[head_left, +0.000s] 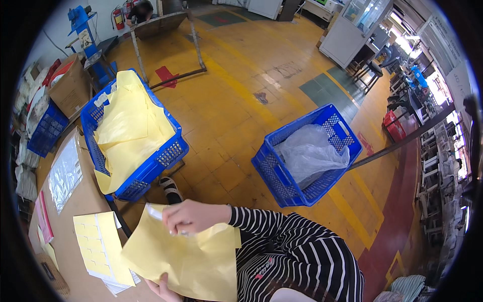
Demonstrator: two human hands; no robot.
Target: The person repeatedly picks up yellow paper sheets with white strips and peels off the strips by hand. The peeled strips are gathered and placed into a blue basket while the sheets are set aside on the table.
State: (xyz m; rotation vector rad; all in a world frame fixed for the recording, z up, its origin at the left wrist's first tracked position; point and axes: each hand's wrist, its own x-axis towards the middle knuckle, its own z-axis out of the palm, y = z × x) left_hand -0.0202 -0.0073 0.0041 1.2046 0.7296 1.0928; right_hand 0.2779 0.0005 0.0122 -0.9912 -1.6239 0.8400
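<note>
A large yellow paper sheet (183,256), slightly bent, lies tilted before my body. My left hand (163,290) grips its lower edge, the thumb on top and the other fingers hidden beneath. Over the sheet's far edge is my right hand (193,216), its fingers curled together. A small whitish piece (154,212) shows at the sheet's corner beside those fingers; whether they hold it is unclear. On the table to the left rests a flat yellow sheet (104,246) with rows of small marked pieces, white paper under it.
A blue basket (173,146) full of yellow sheets stands beyond the table (75,211). Right of it, another blue basket (282,189) holds clear plastic. A plastic packet (65,173) and a pink strip (44,219) lie on the table. Far off, a person (141,12) is by a metal frame.
</note>
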